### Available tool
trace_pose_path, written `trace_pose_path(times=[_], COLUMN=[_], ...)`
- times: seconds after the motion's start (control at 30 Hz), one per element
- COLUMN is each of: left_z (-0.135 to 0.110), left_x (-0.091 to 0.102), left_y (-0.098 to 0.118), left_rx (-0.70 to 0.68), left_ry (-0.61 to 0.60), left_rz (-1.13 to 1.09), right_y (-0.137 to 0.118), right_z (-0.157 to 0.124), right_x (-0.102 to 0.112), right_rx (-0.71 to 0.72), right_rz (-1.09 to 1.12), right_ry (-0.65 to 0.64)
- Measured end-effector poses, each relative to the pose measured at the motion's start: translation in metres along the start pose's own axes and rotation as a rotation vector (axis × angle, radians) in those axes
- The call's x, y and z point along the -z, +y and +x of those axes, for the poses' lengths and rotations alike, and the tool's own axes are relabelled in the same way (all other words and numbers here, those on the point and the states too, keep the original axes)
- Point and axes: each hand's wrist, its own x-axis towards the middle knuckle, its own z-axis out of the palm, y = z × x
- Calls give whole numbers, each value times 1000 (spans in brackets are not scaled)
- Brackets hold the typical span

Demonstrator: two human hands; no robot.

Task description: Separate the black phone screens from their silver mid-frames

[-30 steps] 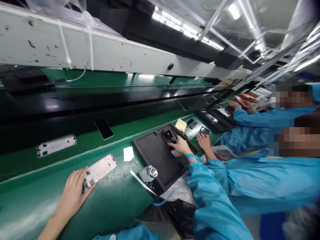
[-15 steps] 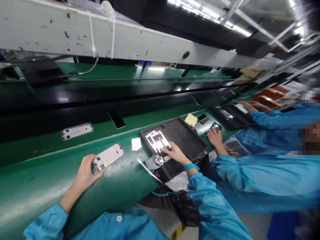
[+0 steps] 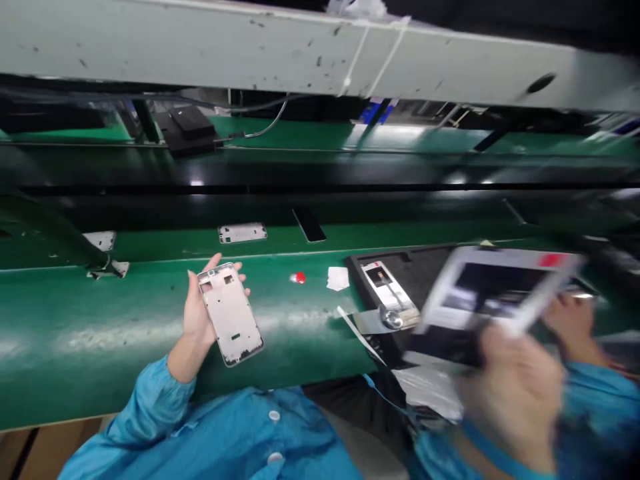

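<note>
A pale pink phone frame (image 3: 231, 317) with small cut-outs rests in my left hand (image 3: 195, 319). The palm is under it, the thumb along its left edge and fingertips at its right edge. My right hand (image 3: 525, 383), blurred by motion, pinches a white-edged sheet (image 3: 483, 293) by its lower part, raised close to the camera. Dark areas and a red tab show on this sheet. Behind it, a black tray (image 3: 357, 273) is partly hidden. Another white-edged panel (image 3: 393, 287) lies in the tray, beside a round metal piece (image 3: 390, 318).
A small red-and-white piece (image 3: 299, 277) and a white paper scrap (image 3: 338, 279) lie on the green bench (image 3: 295, 360). Beyond are another phone frame (image 3: 243, 233) and a dark phone screen (image 3: 310, 225). A co-worker's hand (image 3: 573, 320) is at the right. A beam (image 3: 280, 47) crosses overhead.
My view has swung left. My right hand has lifted the white-edged sheet from the tray. The phone frame in my left hand has been turned, its long side now pointing toward me.
</note>
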Motion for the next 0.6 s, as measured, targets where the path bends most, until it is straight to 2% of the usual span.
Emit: trace_pose_path(times=[0.03, 0.13, 0.2, 0.23, 0.33, 0.43, 0.5, 0.6], left_z=[-8, -26, -32, -34, -39, -42, -44, -47], left_x=[-1, 11, 28, 37, 58, 69, 73, 80], left_y=[4, 14, 22, 26, 38, 46, 47, 47], left_rx=[59, 244, 369, 417, 470, 396, 260, -66], left_ry=[-55, -250, -361, -407, -500, -459, -404, -381], left_rz=[-26, -34, -37, -31, 6, 70, 193, 535], right_y=[-24, -82, -101, -105, -108, -115, -126, -148], right_z=[-27, -97, -126, -136, -153, -161, -165, -166], right_x=[-25, -113, -160, -176, -200, -209, -213, -220], right_rx=[-16, -44, -59, -62, -32, 23, 76, 195], right_rz=[71, 314, 430, 462, 495, 561, 619, 674], right_ry=[-79, -451, -596, -630, -662, -667, -626, -608])
